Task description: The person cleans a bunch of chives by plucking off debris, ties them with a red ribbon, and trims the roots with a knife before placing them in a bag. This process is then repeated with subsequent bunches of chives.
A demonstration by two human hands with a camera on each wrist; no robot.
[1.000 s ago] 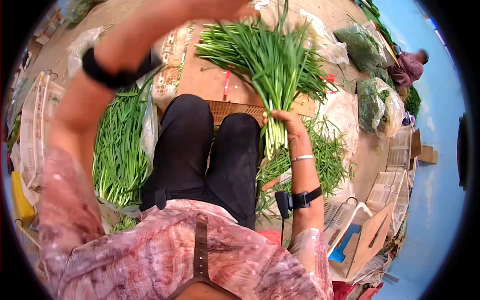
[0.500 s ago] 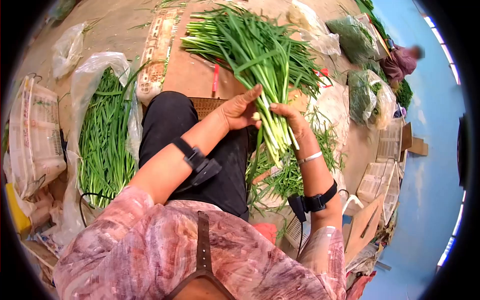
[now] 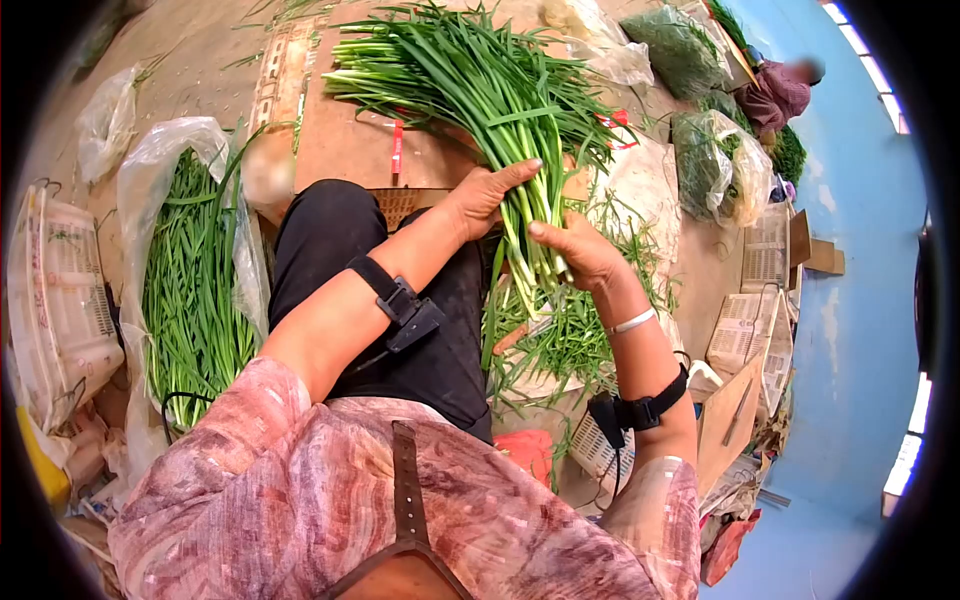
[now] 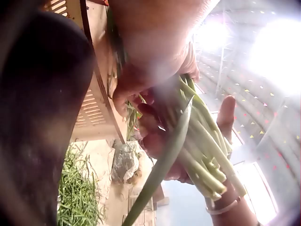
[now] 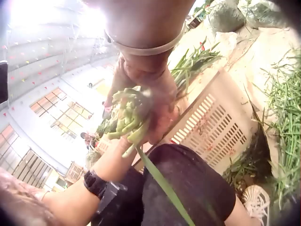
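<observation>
A bunch of garlic chives (image 3: pixel 530 205), with long flat leaves and pale stems, slants over my knees in the head view. My left hand (image 3: pixel 485 200) grips it around the stems from the left, thumb laid across the front. Lower down, my right hand (image 3: pixel 590 252) holds the stem ends from the right. In the right wrist view, the cut stem ends (image 5: pixel 127 115) poke out of the right hand, and one loose leaf (image 5: pixel 164 188) hangs down. A larger pile of chives (image 3: pixel 400 60) lies behind the held bunch, on a board (image 3: pixel 340 150).
A red-handled tool or marker (image 3: pixel 397 150) lies on the board, over an upturned plastic crate (image 5: pixel 211 127). A plastic bag of chives (image 3: pixel 195 290) is at the left. Trimmings (image 3: pixel 560 345) and a knife (image 3: pixel 515 337) are at the right. Another person (image 3: pixel 780 95) sits farther off.
My left hand came down from above the pile to the bunch, and now wraps its stems. The right hand kept hold throughout and shifted toward the stem ends.
</observation>
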